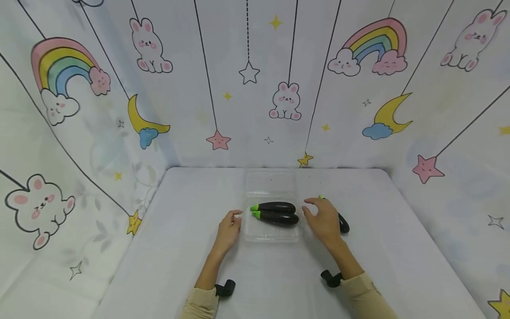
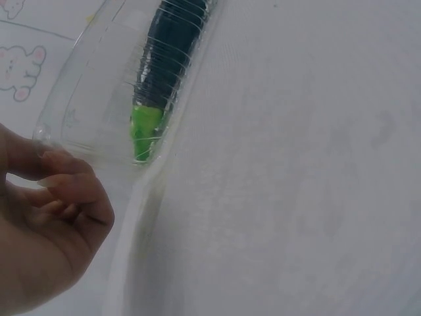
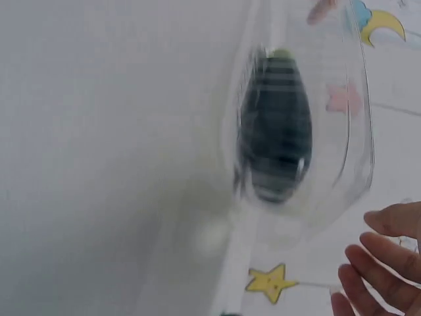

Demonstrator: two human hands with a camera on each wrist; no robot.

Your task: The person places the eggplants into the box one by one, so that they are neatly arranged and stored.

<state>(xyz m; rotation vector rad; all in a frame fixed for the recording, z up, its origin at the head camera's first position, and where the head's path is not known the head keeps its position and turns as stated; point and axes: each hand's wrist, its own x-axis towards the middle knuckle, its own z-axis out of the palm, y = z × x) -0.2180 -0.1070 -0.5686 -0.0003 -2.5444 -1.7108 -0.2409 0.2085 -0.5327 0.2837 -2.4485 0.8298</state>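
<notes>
A clear plastic clamshell box (image 1: 271, 235) lies with its lid (image 1: 271, 181) folded back. Two dark eggplants with bright green stems lie side by side in it, the rear eggplant (image 1: 276, 207) and the front eggplant (image 1: 276, 218). At the box's left end, my left hand (image 1: 228, 231) pinches the rim between thumb and fingers, beside a green stem (image 2: 146, 128). Off the right end, my right hand (image 1: 324, 221) is held with fingers spread and nothing in them. A third eggplant (image 1: 343, 224) lies on the table behind that hand, partly hidden by it.
The white table (image 1: 187, 248) runs back to a cloth backdrop (image 1: 271, 146) printed with rabbits, stars and rainbows. Small black cameras are strapped at both wrists, one on the left wrist (image 1: 226, 288) and one on the right wrist (image 1: 330, 279).
</notes>
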